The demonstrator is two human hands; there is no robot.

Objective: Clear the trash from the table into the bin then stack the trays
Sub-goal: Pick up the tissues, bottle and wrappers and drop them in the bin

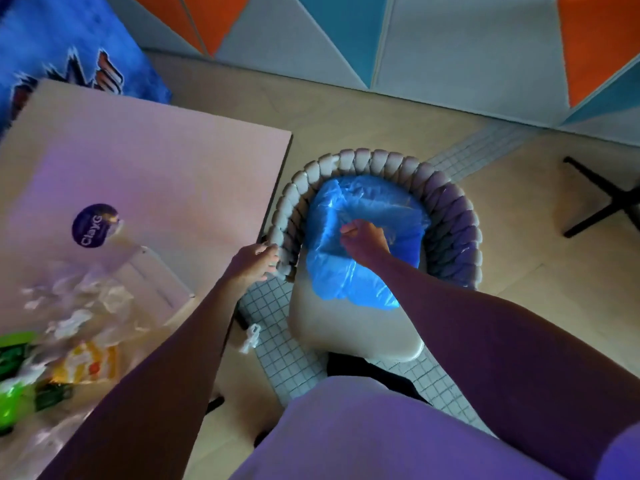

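Note:
A blue plastic bin bag [349, 271] lies crumpled on the seat of a cream chair [356, 330] with a braided back. My right hand [363, 239] is down on the bag with its fingers curled into the plastic. My left hand [256, 263] grips the left end of the chair's braided back [287, 216]. On the table [166, 174] at lower left lies a blurred pile of trash: clear plastic wrappers [86, 299], a yellow packet [90, 363] and green packaging [14, 355]. A tray [156, 275] shows under the wrappers.
A round dark sticker [94, 225] marks the table top. A white scrap [251, 337] lies on the tiled floor by the table's edge. A black table base [602, 199] stands at right. A blue printed panel [69, 53] leans behind the table.

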